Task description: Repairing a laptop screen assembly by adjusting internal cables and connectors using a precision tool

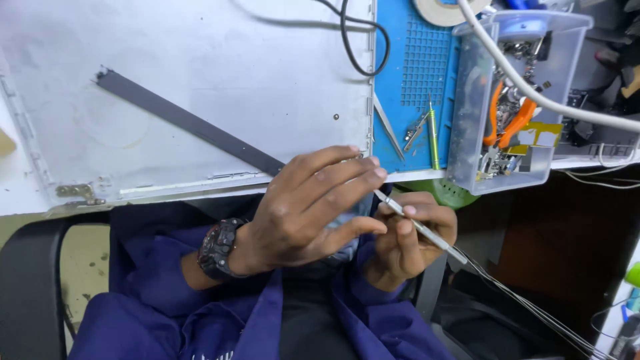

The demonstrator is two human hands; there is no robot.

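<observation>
From the head camera, both hands work in front of the body, just below the edge of the white laptop lid panel that lies on the bench. The right hand is closed around a thin silver metal tool — fingers wrapped on the shaft, thumb pressing on top — so the tool runs diagonally through the fist, its slim tip poking out up-left and its back end sticking out lower right. The left hand, a black watch on its wrist, has its fingers stretched flat and close together, their tips meeting the tool's tip; whether it pinches something small there I cannot tell, since the fingers hide that spot.

A dark flat strip lies slanted across the panel, its lower end passing behind the left hand. To the right sit a blue work mat with tweezers and a clear plastic box holding orange-handled pliers.

The risk, as I judge it — the pointed tip sits right against the left fingertips, so a slip could jab them, and any small part held there could drop into the lap.
</observation>
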